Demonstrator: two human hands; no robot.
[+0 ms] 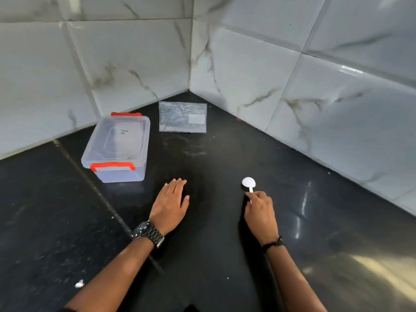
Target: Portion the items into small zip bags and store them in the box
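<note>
Bags are what your coming move turns on, and the flat clear packet of zip bags point(182, 117) is lying well ahead of both hands, up in the corner where the two tiled walls point(315, 70) are meeting, its long axis running roughly side to side across your view. Your left hand point(172, 200) is sitting a little nearer to it than your right, and the way forward from that hand is looking unobstructed across the black countertop point(213, 154). You are resting the left hand flat, palm down, fingers straight and pointing away toward the corner, holding nothing. You are pinching the handle of a white plastic spoon point(249, 184) in your right hand point(260, 209), fingers curled round it, with the round bowl pointing away from you and lying on or just above the counter; which of the two is hard to tell. The clear storage box point(117, 147) with orange latches is standing to the left of the packet and just beyond your left hand, its lid on and both latches appearing closed. No loose items for portioning are showing anywhere, so reaching with the left hand for the packet seems the likely next step.
</note>
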